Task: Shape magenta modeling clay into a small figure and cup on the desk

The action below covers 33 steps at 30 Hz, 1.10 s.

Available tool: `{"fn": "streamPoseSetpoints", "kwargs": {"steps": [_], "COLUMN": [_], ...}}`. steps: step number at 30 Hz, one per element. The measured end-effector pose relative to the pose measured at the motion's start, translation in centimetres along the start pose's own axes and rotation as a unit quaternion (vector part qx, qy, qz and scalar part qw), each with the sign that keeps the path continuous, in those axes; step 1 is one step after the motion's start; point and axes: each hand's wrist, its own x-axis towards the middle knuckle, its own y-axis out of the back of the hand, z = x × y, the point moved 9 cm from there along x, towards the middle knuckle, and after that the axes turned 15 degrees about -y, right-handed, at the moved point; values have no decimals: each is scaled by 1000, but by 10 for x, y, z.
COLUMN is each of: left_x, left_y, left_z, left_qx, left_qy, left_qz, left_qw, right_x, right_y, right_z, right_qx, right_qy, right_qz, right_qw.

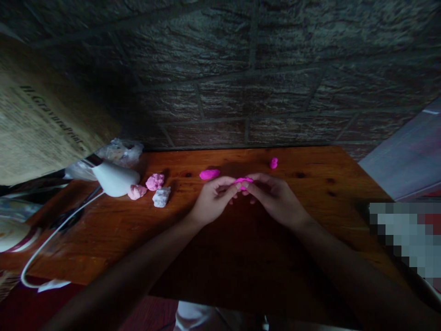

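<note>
Between the fingertips of both hands is a small piece of bright pink modelling clay [244, 182]. My left hand [214, 197] pinches its left side, and my right hand [275, 195] pinches its right side, the thumbs pressing on top. Just behind my left hand lies a longer lump of the same pink clay [209, 174]. A smaller pink clay piece [274, 163] rests on the table beyond my right hand. Farther left sit two pale pink crumpled lumps [155, 181] and a whitish lump [161, 197].
The wooden table [330, 184] meets a stone-patterned wall [223, 101]. At left stand a white lamp base [115, 178] with its cable [62, 225], a printed paper-like shade [44, 115], clear plastic wrapping [120, 151] and a white container [17, 236].
</note>
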Motion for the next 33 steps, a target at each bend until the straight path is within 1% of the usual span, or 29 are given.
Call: {"fn": "streamPoseSetpoints", "kwargs": {"steps": [3,7,12,14,21,24,28,31,33], "left_x": [1,3,5,5,4,3,2,2,3], "left_y": [-2,-6,-7,-8,0,0,-5,-5,-2], "left_z": [1,2,4,4,-1,-1,-4,-8,-10], "left_qx": [1,-5,-1,-5,-40,-71,-120,-154,-158], "left_qy": [-8,-15,-13,-8,11,17,31,32,31], "left_qz": [-13,-44,-49,-43,4,9,5,18,28], "left_qw": [1000,999,999,999,999,997,992,987,987], "right_x": [-1,-2,0,1,2,3,3,2,1], "right_y": [0,0,11,15,18,18,15,11,7], "right_z": [-3,-7,-7,-6,-4,1,3,1,0], "right_qx": [-31,-65,-39,-14,43,64,87,100,105], "right_qy": [18,43,53,50,29,22,23,24,22], "right_qz": [12,33,94,104,79,74,63,43,24], "right_qw": [999,996,993,993,996,995,994,994,994]}}
